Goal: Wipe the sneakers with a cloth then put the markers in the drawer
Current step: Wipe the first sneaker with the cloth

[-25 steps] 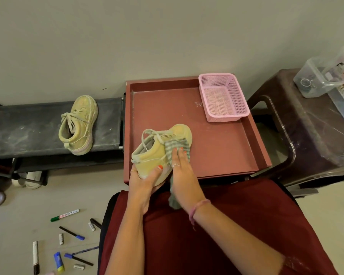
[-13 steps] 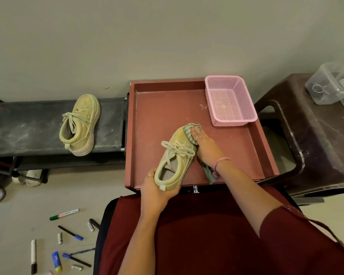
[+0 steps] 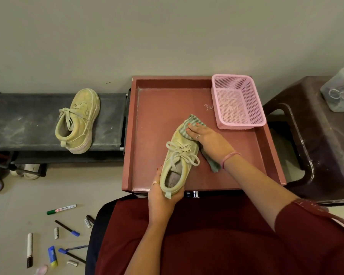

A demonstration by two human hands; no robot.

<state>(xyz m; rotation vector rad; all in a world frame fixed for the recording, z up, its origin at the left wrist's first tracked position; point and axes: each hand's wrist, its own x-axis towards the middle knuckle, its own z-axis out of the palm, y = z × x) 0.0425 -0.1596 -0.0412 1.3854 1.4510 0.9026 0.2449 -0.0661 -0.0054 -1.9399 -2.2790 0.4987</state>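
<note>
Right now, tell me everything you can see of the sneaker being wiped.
The sneaker is pale yellow-green, looks like worn suede, with cream laces tied in a bow and a thick pale sole. It sits upright over the red drawer, toe pointing away. The left hand grips its heel; the right hand presses a striped green cloth over its toe.
</note>
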